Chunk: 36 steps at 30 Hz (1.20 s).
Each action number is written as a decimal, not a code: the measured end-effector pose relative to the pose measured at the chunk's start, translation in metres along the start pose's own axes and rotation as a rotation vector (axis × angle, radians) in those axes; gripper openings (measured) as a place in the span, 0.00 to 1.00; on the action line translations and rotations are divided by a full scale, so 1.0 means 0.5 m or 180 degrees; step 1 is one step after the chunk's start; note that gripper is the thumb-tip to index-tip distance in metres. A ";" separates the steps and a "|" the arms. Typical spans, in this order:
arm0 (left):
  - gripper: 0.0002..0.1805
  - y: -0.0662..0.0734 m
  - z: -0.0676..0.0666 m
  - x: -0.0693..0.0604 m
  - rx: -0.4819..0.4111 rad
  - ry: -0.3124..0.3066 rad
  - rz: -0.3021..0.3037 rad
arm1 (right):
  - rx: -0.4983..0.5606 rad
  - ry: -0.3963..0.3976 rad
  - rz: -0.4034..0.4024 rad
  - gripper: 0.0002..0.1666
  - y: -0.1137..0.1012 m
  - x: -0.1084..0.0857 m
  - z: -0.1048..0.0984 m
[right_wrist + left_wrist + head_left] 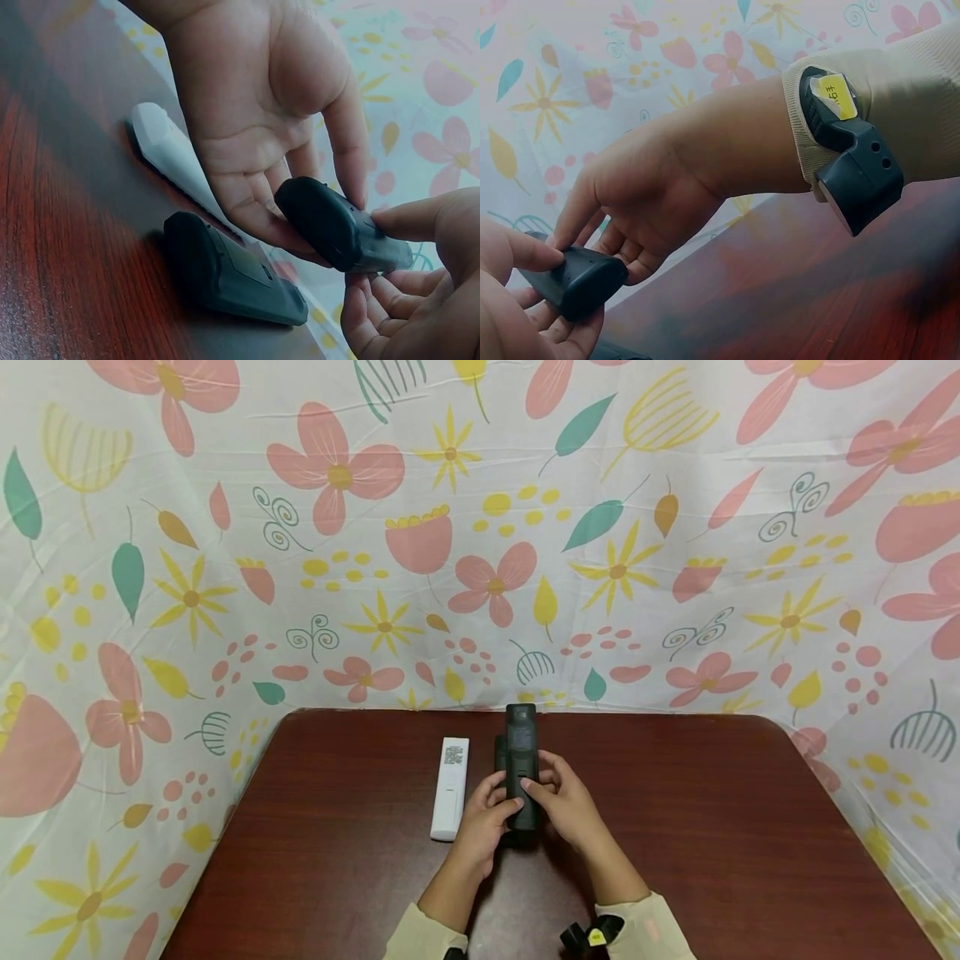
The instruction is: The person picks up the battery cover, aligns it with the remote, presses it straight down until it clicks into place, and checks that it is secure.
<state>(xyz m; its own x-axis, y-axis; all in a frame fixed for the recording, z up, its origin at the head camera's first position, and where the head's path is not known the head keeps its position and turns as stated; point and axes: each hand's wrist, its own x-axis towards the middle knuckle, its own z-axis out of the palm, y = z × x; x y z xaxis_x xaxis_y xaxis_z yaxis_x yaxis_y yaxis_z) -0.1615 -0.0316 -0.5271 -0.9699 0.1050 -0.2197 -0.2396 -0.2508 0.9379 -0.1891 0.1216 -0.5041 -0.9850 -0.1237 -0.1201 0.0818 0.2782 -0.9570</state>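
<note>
Both hands hold a black remote control (522, 747) above the table, with its battery-cover side turned up. On its left side, my left hand (480, 831) grips it between thumb and curled fingers. My right hand (572, 806) grips the right side, its thumb (409, 219) pressing on the cover. A second black remote (238, 276) lies on the table below, mostly hidden in the head view. Left of the hands lies a white remote (450, 789), back side up, with a printed label near its top.
The dark red-brown wooden table (330, 827) has rounded far corners. A flower-patterned cloth (480, 527) hangs behind it and along the sides. A black wrist camera (855, 165) is strapped over the right sleeve.
</note>
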 end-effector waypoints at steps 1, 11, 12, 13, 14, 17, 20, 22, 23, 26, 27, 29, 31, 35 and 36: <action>0.34 0.000 0.000 0.000 0.0016 0.0011 0.0001 | 0.0010 0.0000 0.0005 0.37 0.000 0.000 0.000; 0.35 0.000 0.002 -0.006 0.0299 0.0075 -0.0002 | -0.0032 -0.0002 0.0043 0.38 0.003 -0.003 -0.011; 0.34 0.000 0.002 -0.006 0.0301 0.0078 -0.0009 | -0.0028 -0.0011 0.0040 0.38 0.003 -0.003 -0.012; 0.34 0.000 0.002 -0.006 0.0307 0.0074 0.0005 | -0.0032 -0.0012 0.0040 0.38 0.003 -0.003 -0.013; 0.34 -0.001 0.002 -0.006 0.0310 0.0075 0.0009 | -0.0036 -0.0014 0.0043 0.38 0.004 -0.002 -0.014; 0.33 -0.001 0.003 -0.007 0.0312 0.0053 0.0076 | -0.0040 -0.0014 0.0052 0.38 0.004 -0.001 -0.019; 0.31 -0.001 0.006 -0.007 0.0303 0.0057 0.0133 | -0.0060 0.0003 0.0051 0.38 0.006 0.002 -0.023; 0.30 -0.001 0.008 -0.008 0.0287 0.0068 0.0154 | -0.0074 0.0017 0.0045 0.37 0.009 0.004 -0.026; 0.30 -0.001 0.009 -0.008 0.0285 0.0069 0.0172 | -0.0075 0.0030 0.0039 0.37 0.010 0.005 -0.028; 0.29 0.000 0.011 -0.009 0.0274 0.0059 0.0189 | -0.0078 0.0059 0.0043 0.37 0.014 0.007 -0.034; 0.29 0.000 0.012 -0.010 0.0278 0.0046 0.0187 | -0.0085 0.0066 0.0052 0.37 0.015 0.006 -0.036; 0.28 -0.002 0.014 -0.011 0.0310 0.0012 0.0196 | -0.0095 0.0062 0.0068 0.38 0.018 0.005 -0.041; 0.28 -0.003 0.016 -0.012 0.0362 -0.0021 0.0171 | -0.0108 0.0052 0.0092 0.38 0.021 0.005 -0.044; 0.28 -0.007 0.023 -0.013 0.0447 -0.0120 0.0114 | -0.0138 0.0055 0.0119 0.39 0.029 0.004 -0.053; 0.28 -0.007 0.024 -0.014 0.0459 -0.0142 0.0087 | -0.0151 0.0058 0.0127 0.39 0.031 0.004 -0.055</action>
<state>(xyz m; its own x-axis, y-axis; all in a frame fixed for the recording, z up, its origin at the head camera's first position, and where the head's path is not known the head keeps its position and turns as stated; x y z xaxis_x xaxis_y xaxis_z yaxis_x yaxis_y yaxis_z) -0.1533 -0.0197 -0.5255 -0.9723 0.1434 -0.1844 -0.2013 -0.1137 0.9729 -0.1941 0.1517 -0.5117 -0.9838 -0.0944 -0.1526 0.1140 0.3275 -0.9379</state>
